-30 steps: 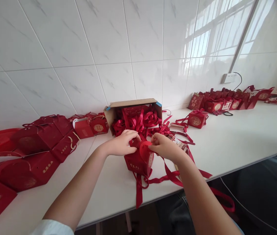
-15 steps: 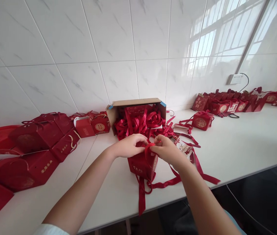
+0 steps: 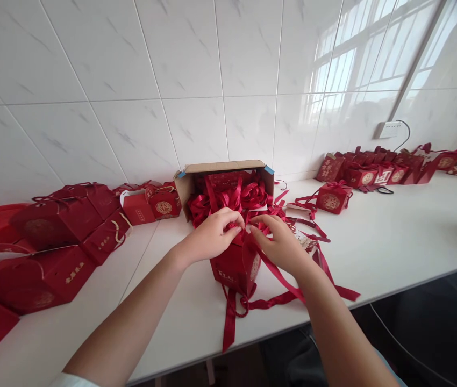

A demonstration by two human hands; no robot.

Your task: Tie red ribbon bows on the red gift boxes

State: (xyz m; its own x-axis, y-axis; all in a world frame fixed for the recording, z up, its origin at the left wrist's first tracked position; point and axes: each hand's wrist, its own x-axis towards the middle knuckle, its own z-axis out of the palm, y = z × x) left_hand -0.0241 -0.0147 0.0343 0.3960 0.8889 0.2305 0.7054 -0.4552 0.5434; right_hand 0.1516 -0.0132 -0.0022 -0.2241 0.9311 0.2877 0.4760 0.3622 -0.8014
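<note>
Two hands: left hand (image 3: 216, 234) and right hand (image 3: 280, 240), fingers curled; whether anything is gripped cannot be told
Box (image 3: 228, 270): faceted, red, gilt-printed
Ribbon (image 3: 229, 322): flat, glossy

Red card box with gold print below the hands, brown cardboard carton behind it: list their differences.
Colour: the red card box carries gold print; the brown carton has blue corner patches.
Size: the carton looks wider than the box.
Place: the carton stands nearer the white tiled wall than the box.
Both rest on the white table.
</note>
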